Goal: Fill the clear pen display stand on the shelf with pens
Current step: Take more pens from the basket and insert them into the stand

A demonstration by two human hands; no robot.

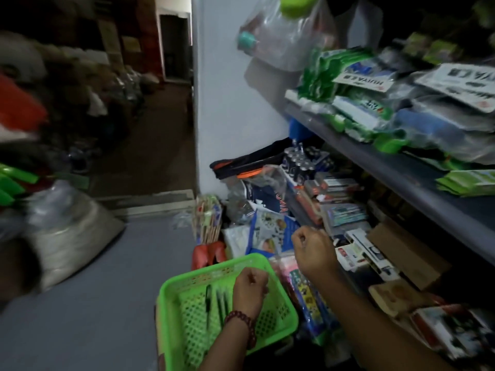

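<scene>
Pens (208,301), dark and slim, lie loose on the floor of a bright green perforated plastic basket (214,269), just to the left of the left hand (250,286). That hand hovers over the basket curled into a fist, nothing visible in it, with a red beaded bracelet (241,317) at its wrist. Ahead and to its right, the right hand (310,250) is likewise balled up with nothing showing, above stacked packaged goods (345,212) on the lower shelf.

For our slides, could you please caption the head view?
Left hand curled over a green basket of pens; right hand curled over shelf goods.
</scene>
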